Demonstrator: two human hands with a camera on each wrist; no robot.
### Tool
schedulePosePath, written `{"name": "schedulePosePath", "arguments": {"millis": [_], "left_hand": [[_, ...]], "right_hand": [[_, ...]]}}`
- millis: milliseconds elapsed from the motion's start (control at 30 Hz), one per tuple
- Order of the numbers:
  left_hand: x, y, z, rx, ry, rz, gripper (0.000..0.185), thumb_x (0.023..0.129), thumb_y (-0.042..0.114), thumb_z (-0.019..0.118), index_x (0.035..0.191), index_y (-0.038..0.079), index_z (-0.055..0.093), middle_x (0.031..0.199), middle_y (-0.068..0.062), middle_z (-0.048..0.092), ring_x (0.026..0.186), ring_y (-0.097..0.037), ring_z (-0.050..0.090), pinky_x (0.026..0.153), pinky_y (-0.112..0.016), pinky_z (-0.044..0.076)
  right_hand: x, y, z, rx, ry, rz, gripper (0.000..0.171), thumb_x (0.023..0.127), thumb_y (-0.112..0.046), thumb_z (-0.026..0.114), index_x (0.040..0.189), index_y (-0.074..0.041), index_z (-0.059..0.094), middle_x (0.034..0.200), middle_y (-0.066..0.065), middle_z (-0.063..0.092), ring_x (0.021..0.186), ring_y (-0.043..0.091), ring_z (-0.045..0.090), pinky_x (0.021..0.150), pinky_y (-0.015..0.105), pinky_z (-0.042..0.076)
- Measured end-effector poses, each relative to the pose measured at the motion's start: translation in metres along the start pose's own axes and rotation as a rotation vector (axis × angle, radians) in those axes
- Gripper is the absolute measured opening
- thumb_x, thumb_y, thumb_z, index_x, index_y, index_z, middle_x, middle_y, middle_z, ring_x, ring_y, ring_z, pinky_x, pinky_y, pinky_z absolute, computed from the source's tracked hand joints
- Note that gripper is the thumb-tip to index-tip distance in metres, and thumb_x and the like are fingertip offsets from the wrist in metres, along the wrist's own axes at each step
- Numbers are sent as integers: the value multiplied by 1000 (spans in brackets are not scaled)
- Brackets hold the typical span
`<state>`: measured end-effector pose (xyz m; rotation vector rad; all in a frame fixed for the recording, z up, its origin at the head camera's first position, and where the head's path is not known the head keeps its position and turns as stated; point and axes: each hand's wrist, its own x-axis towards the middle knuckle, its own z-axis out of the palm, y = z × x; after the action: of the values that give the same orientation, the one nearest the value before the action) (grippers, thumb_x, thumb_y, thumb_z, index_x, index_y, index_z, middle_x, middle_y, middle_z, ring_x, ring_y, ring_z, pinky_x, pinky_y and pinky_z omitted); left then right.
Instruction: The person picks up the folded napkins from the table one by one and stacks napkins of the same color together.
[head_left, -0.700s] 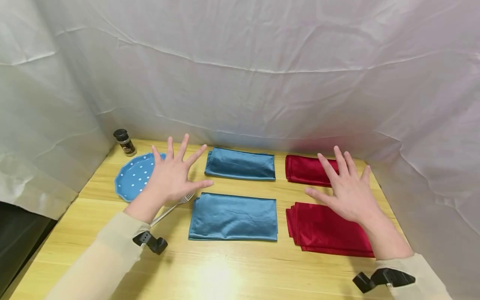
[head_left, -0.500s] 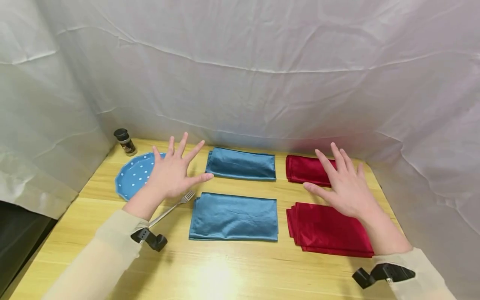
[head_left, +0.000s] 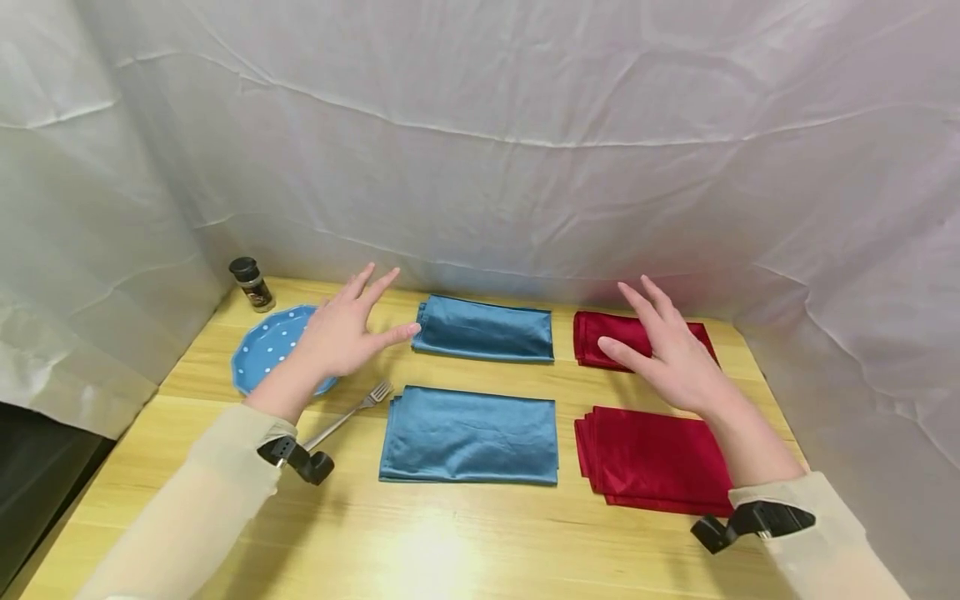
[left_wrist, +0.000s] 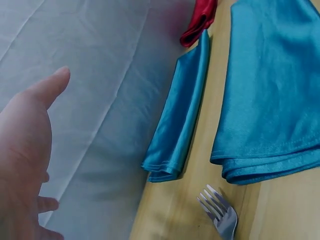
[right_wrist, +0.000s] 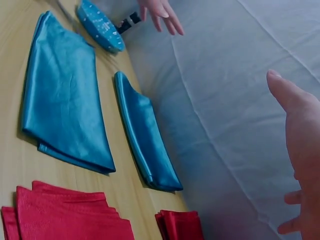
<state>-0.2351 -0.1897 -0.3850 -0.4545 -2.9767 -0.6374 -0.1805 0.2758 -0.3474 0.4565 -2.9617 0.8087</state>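
Observation:
My left hand point(head_left: 339, 333) hovers over the table between the blue polka-dot plate point(head_left: 262, 350) and the blue cloths, fingers extended and holding nothing. It hides part of the plate's right side. Below it lies a metal fork point(head_left: 367, 402), its handle partly covered by my wrist. My right hand point(head_left: 678, 358), also with extended fingers and nothing held, is above the gap between the far folded red cloth point(head_left: 607, 337) and the near folded red cloth point(head_left: 652, 462). In the middle lie two folded satiny blue cloths, a far one point(head_left: 483, 329) and a larger near one point(head_left: 472, 437).
A black-capped spice jar point(head_left: 252, 285) stands at the back left corner, behind the plate. Pale fabric point(head_left: 480, 150) hangs around the back and sides of the wooden table point(head_left: 450, 533). Each wrist carries a small black camera mount, such as the left mount point(head_left: 300, 458).
Both hands have turned, their fingers now less spread in view. My right hand has shifted left and a little toward the back, showing more of the far red cloth. The objects stay put.

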Motion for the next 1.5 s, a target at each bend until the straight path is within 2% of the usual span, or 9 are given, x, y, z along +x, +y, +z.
{"name": "schedulePosePath", "arguments": {"millis": [133, 267, 433, 533, 667, 967, 1200, 1367, 1500], "left_hand": [[4, -1, 1, -74, -11, -7, 97, 91, 86, 53, 169, 43, 17, 177, -7, 11, 151, -50, 32, 105, -82, 36], [7, -3, 2, -138, -25, -6, 95, 92, 83, 56, 169, 43, 19, 176, -8, 15, 152, -49, 29, 107, -83, 32], [10, -5, 4, -212, -40, -12, 95, 91, 83, 57, 169, 43, 21, 175, -11, 18, 155, -47, 24, 111, -82, 26], [12, -7, 7, -243, -51, -19, 93, 91, 81, 59, 168, 43, 22, 174, -12, 20, 156, -46, 21, 114, -81, 23], [15, -10, 12, -276, -55, -27, 90, 93, 75, 63, 168, 42, 26, 174, -12, 22, 157, -44, 20, 117, -79, 21], [25, -20, 27, -393, -68, -48, 87, 97, 58, 72, 168, 37, 28, 172, -7, 28, 147, -49, 40, 115, -71, 36], [31, -26, 42, -435, -95, -92, 92, 94, 63, 73, 169, 35, 28, 173, -6, 27, 145, -50, 42, 115, -70, 37], [35, -28, 52, -521, -122, -107, 86, 98, 46, 76, 169, 33, 29, 172, -8, 28, 145, -48, 44, 115, -65, 40], [39, -29, 59, -594, -128, -122, 84, 100, 35, 78, 169, 29, 30, 168, -21, 33, 143, -46, 47, 113, -63, 43]], "right_hand": [[6, 4, 4, 110, -21, -2, 88, 102, -53, 65, 171, -30, 17, 177, 4, 6, 159, 36, 15, 114, 80, 26], [12, 10, 8, 192, -37, -3, 85, 102, -50, 66, 171, -31, 19, 176, 4, 11, 158, 35, 16, 117, 78, 23], [19, 16, 14, 280, -50, -2, 86, 101, -44, 72, 170, -29, 24, 174, 3, 18, 154, 36, 29, 115, 70, 37], [24, 20, 19, 303, -48, 1, 86, 100, -41, 75, 169, -27, 27, 172, 5, 24, 151, 37, 36, 111, 65, 45], [30, 26, 24, 319, -40, 6, 85, 99, -39, 77, 168, -25, 30, 169, 9, 30, 148, 37, 40, 109, 66, 47], [44, 36, 35, 420, -57, 2, 81, 100, -31, 77, 168, -22, 33, 167, 10, 36, 145, 40, 46, 108, 58, 51], [55, 45, 51, 470, -82, 66, 78, 100, -32, 77, 166, -16, 37, 164, 12, 40, 141, 39, 51, 106, 43, 55], [61, 53, 63, 515, -81, 86, 76, 102, -27, 75, 165, -10, 37, 164, 17, 40, 138, 38, 54, 99, 26, 56], [64, 55, 72, 548, -84, 122, 77, 101, -26, 76, 165, -10, 38, 163, 17, 41, 137, 36, 56, 98, 28, 58]]}}
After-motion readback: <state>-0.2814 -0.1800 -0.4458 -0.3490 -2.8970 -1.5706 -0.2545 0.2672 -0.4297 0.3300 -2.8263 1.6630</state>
